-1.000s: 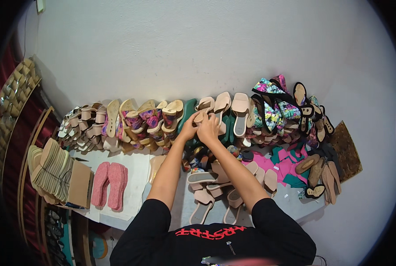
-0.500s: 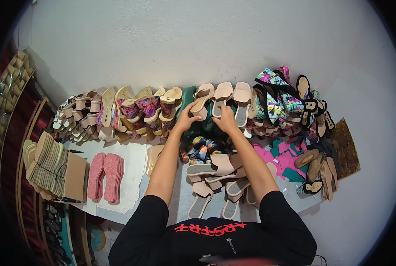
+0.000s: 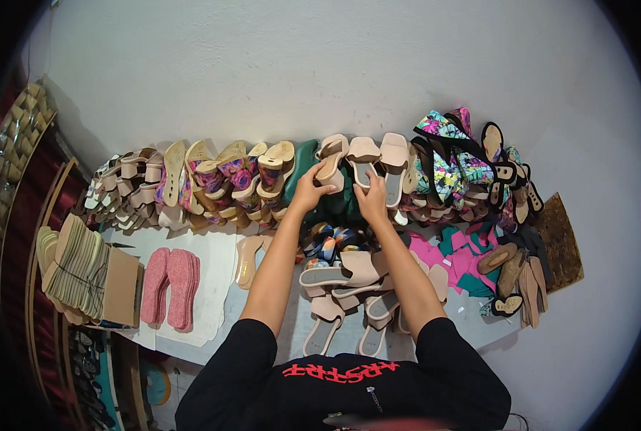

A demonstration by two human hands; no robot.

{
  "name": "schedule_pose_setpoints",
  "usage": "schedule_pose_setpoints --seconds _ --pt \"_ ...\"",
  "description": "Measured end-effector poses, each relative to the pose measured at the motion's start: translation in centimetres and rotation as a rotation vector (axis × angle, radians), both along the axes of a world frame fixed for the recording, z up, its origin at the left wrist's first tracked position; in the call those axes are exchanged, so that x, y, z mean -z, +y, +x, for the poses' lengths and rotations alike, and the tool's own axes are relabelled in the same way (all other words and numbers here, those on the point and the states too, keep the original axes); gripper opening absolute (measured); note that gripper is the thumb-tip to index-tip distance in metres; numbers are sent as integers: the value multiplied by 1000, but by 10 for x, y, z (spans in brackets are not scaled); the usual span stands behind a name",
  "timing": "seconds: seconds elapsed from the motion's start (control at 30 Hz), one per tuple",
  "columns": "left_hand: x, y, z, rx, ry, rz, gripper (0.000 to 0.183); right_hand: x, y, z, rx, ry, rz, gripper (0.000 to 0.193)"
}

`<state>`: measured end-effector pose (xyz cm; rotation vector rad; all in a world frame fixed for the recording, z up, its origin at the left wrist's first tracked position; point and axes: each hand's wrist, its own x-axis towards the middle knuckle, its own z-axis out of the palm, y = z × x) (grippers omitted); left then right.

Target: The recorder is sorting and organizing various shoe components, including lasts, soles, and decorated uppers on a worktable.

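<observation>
In the row along the wall, my left hand (image 3: 310, 192) is closed around the near end of a beige slide sandal (image 3: 332, 172), which stands tilted up. Beside it my right hand (image 3: 371, 199) grips the lower end of another beige slide sandal (image 3: 364, 149), with a grey insole. A third beige slide (image 3: 394, 151) leans just right of that one, apart from my fingers. Dark green footwear (image 3: 303, 164) stands left of my left hand, and more green shows between my hands. Nearer to me, several beige slides (image 3: 324, 309) lie heaped between my forearms.
Left along the wall stand several wedge sandals (image 3: 232, 165); floral sandals (image 3: 453, 169) pile up on the right. Pink soles (image 3: 181, 287), a tied stack of insoles (image 3: 80, 266) and pink and green scraps (image 3: 460, 255) lie on the table (image 3: 212, 348). A shelf (image 3: 33, 287) stands at left.
The beige slide in my right hand and the one beside it have shifted slightly right. My right hand has moved slightly right and nearer to me; my left hand has shifted slightly right.
</observation>
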<state>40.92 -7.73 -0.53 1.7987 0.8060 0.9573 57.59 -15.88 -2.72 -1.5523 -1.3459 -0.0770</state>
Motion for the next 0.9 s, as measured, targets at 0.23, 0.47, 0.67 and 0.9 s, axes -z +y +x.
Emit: schedule_pose_setpoints --seconds 0.23,0.47,0.67,0.9 --pt "17 3 -10 20 8 47 71 -3 6 -17 49 123 -29 51" --pt "14 7 -5 71 -33 0 71 -19 -3 -31 249 -119 -327 54" --pt "31 1 2 -49 161 160 87 -21 -5 -27 219 7 -497 66" --pt "36 -10 -15 -199 214 0 96 -2 -45 4 86 62 -282 71"
